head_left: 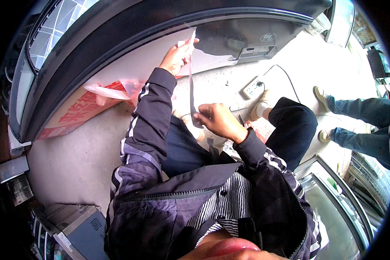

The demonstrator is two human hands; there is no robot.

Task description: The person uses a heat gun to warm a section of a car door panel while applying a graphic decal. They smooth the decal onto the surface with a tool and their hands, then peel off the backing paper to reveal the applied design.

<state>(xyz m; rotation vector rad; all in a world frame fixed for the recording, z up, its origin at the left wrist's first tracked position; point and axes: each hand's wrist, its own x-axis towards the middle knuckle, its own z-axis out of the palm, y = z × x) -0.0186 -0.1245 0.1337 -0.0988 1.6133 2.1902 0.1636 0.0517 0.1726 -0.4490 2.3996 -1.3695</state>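
Observation:
A long, narrow grey strip (pixel 192 91) that looks like tape or film hangs between my two hands. My left hand (pixel 177 56) is raised by the freezer's front panel, its fingers closed around the strip's upper part. Lower down, my right hand (pixel 223 121) pinches the strip's lower end between thumb and fingers. The large chest freezer (pixel 160 26) has a dark rim and a front that is part black, part pale. Beneath my left forearm, loose pinkish film (pixel 110 92) hangs at a red printed area (pixel 80 108) on the freezer's lower left.
A white power strip (pixel 252 88) with a black cord lies on the pale floor right of the freezer. Another person's legs in jeans (pixel 359 108) stand at the right. A glass-topped case (pixel 333 208) is at lower right, a grey box (pixel 84 229) at lower left.

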